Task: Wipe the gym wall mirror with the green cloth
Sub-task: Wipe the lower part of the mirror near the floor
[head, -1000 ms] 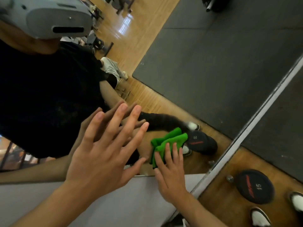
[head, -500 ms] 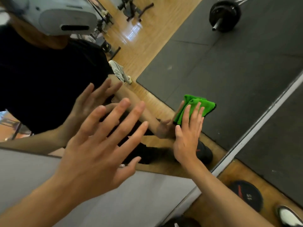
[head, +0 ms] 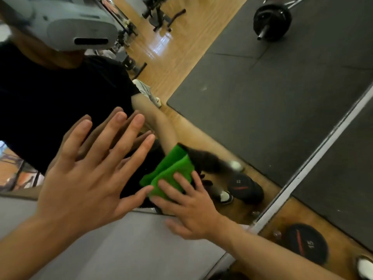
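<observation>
At the left of the mirror (head: 262, 122) the glass reflects a person in a black shirt (head: 50, 108) wearing a pale grey headset (head: 80, 27). In front of that reflection the left hand (head: 86, 178) is raised with its palm towards the glass, holding nothing, its fingers straight and spread. The fingertips meet or nearly meet their own reflection, and whether the palm touches cannot be told. Below the hand, a grey panel (head: 121, 249) borders the mirror's lower edge. Just right of the left thumb, the green cloth (head: 171, 170) lies folded flat on the glass, close to the lower edge and near the corner where that edge meets a pale strip (head: 323, 158). The right hand (head: 189, 207) presses the cloth against the mirror with straight, spread fingers laid over the cloth's lower part, the thumb held out to the side over the grey panel. Further right the glass reflects black mats (head: 272, 87) and, near the top edge, a barbell (head: 271, 21). Beyond the pale strip, on the wooden floor (head: 286, 215), sits a black weight (head: 306, 243) marked 15, its reflection showing in the mirror near the corner. A shoe (head: 365, 267) shows at the far lower right.
</observation>
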Tool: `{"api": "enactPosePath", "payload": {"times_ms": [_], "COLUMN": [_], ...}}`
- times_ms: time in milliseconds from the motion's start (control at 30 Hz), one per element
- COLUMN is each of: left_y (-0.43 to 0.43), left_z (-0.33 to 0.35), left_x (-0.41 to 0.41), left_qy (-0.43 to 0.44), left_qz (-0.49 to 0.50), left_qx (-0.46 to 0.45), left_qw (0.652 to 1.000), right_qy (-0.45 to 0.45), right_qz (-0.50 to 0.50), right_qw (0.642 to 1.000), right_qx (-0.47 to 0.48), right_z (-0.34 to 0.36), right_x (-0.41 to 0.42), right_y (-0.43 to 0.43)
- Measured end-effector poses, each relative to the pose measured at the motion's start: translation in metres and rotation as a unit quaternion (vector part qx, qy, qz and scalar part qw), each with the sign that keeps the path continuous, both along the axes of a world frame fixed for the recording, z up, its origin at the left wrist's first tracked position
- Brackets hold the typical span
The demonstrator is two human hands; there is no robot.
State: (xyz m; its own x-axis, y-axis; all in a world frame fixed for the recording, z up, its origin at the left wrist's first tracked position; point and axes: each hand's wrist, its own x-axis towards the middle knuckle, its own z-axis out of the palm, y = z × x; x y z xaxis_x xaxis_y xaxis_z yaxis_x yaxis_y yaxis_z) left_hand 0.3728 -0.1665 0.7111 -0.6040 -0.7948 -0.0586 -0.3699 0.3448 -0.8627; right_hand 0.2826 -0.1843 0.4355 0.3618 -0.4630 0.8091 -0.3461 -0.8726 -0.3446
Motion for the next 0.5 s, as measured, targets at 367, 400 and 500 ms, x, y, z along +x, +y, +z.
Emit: {"api": "enactPosePath", "payload": {"times_ms": [367,400,500], "left_y": [-0.002,-0.001,0.001], "left_z": [-0.005,-0.005,-0.004], "left_x": [0.012,0.011,0.007], "left_qy": [0.007,0.010,0.014], "left_qz": [0.028,0.027,0.013], "left_qx": [0.011,0.010,-0.004], "left_qw": [1.000,1.000,1.000], "right_qy": [-0.333,-0.307,-0.169], "right_qz": [-0.264,-0.251,-0.104], "right_qw": [0.880,0.900,0.976], "right_qx": [0.212,0.181,0.094], "right_z": [0.093,0.089,0.051], "right_x": [-0.063,-0.048,-0.010], "right_y": [-0.146,-0.128,-0.046]}}
